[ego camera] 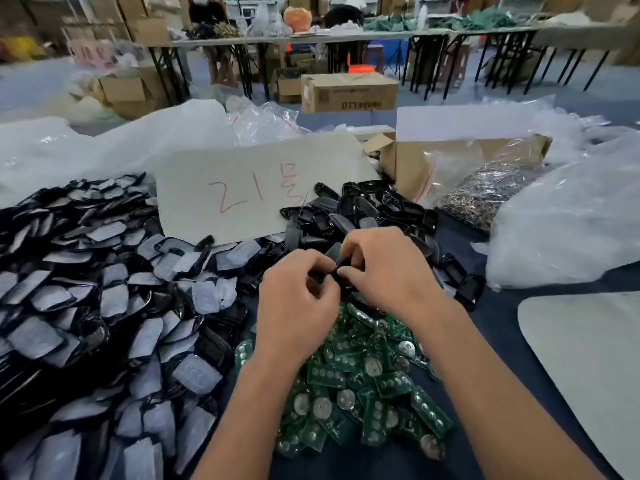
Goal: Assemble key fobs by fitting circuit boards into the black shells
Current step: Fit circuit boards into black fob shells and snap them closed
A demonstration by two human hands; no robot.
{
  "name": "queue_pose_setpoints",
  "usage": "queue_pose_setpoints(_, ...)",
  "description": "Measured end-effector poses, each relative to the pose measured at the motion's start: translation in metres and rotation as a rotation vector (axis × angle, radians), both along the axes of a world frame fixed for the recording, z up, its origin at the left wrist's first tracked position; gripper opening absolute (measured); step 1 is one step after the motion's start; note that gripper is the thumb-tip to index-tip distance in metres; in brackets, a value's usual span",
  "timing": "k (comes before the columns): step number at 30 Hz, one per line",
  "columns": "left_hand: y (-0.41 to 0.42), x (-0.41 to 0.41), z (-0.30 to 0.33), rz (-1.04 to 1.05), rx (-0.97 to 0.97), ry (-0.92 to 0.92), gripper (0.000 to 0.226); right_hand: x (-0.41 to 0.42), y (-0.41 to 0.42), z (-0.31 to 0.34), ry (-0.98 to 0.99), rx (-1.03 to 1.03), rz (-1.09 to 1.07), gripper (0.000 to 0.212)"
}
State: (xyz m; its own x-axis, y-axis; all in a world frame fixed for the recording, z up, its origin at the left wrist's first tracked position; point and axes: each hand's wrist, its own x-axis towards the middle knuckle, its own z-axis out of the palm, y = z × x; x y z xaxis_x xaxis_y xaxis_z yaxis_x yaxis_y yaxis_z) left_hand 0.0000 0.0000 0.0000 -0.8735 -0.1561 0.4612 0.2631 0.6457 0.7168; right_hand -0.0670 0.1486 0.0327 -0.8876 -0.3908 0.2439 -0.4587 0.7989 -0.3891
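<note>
Left hand (pixel 298 299) and right hand (pixel 384 268) together pinching a black shell (pixel 341 263).
Held above green boards (pixel 360 379); open box (pixel 433 161) behind holding bagged metal rings (pixel 485 192); shells (pixel 363 209) and card (pixel 256 188) beyond.

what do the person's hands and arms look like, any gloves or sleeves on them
Both are bare: the left hand and right hand wear no gloves, and no rings, watch or bands show. The forearms are uncovered down to the bottom of the picture, with no sleeve in view.

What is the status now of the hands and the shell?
Left hand and right hand both pinch one black shell. Green circuit boards heaped below. Nothing in the way.
</note>
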Motion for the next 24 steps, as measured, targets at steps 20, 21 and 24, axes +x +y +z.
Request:
queue_pose_setpoints(20,-0.022,-0.028,-0.022,-0.092,0.316,-0.028,0.029,-0.021,0.005,-0.037,0.115,-0.36,0.154,0.022)
queue_pose_setpoints(21,-0.022,-0.029,-0.021,-0.099,0.344,-0.031,0.026,-0.019,0.001,-0.037,0.039,-0.422,0.176,0.02)
queue_pose_setpoints(24,-0.022,-0.029,-0.021,-0.076,0.377,-0.027,0.014,-0.014,-0.008,-0.042,-0.009,-0.464,0.203,0.019)
